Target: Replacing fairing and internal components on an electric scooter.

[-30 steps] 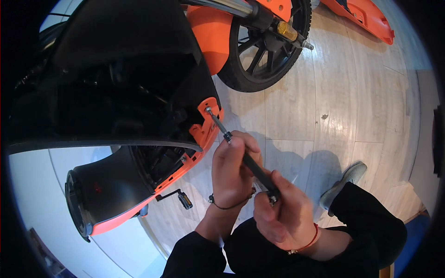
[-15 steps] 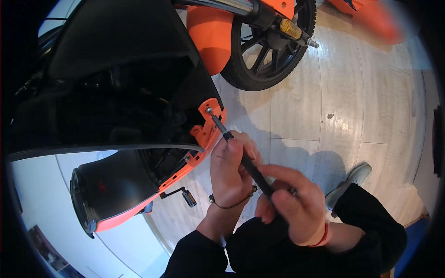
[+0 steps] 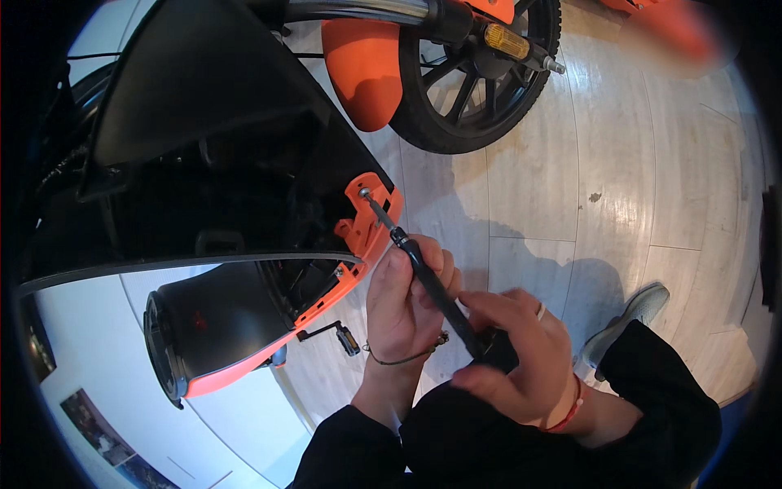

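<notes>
My left hand (image 3: 403, 289) is closed around the front part of a long black screwdriver (image 3: 436, 291), thumb along its side. The screwdriver slants up and left, its tip on a round silver screw head (image 3: 364, 193) in the orange bracket (image 3: 358, 236). That bracket borders a large glossy black panel (image 3: 212, 163). My right hand (image 3: 525, 354) curls loosely round the rear end of the screwdriver, its thumb lower and apart from the fingers. Part of the handle's end is hidden in the palm.
A black spoked wheel (image 3: 481, 90) with an orange mudguard (image 3: 362, 77) stands at the top. Below the panel are a black seat-like part (image 3: 216, 318) with orange trim and a pedal (image 3: 349, 341). A grey shoe (image 3: 643, 310) rests on the pale plank floor (image 3: 627, 187).
My right hand has loosened, its thumb moving down off the handle and its fingers spreading a little. My left hand and the screwdriver tip stay in place. The view has shifted slightly.
</notes>
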A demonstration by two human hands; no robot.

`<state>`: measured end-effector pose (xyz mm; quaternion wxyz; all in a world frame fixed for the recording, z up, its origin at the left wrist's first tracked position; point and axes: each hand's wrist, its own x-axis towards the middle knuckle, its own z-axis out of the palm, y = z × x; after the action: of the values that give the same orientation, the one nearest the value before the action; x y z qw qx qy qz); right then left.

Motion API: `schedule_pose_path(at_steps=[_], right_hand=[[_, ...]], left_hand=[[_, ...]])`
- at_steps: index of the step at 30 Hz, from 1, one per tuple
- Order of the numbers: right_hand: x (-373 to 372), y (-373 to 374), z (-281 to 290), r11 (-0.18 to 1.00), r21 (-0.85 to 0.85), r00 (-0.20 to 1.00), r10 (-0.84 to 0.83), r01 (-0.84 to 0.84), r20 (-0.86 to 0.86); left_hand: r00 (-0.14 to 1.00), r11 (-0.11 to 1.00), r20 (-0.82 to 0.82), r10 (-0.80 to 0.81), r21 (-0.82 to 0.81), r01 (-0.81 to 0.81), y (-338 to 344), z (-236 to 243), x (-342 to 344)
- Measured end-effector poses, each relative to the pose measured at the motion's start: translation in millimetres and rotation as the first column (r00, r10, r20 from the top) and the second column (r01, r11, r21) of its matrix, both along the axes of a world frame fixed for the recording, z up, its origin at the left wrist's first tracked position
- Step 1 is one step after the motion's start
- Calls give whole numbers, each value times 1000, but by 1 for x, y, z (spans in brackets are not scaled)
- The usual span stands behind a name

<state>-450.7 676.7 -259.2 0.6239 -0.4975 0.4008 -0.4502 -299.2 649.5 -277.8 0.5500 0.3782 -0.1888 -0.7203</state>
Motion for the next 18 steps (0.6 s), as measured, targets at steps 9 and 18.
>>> schedule_pose_path(at_steps=[9, 18], right_hand=[[6, -1, -3, 991, 97, 994, -101, 97, 37], [17, 1, 2, 932, -344, 938, -14, -113, -346]], left_hand=[[999, 999, -11, 33, 29, -33, -1, 5, -4], [985, 990, 143, 97, 85, -110, -1, 9, -7]])
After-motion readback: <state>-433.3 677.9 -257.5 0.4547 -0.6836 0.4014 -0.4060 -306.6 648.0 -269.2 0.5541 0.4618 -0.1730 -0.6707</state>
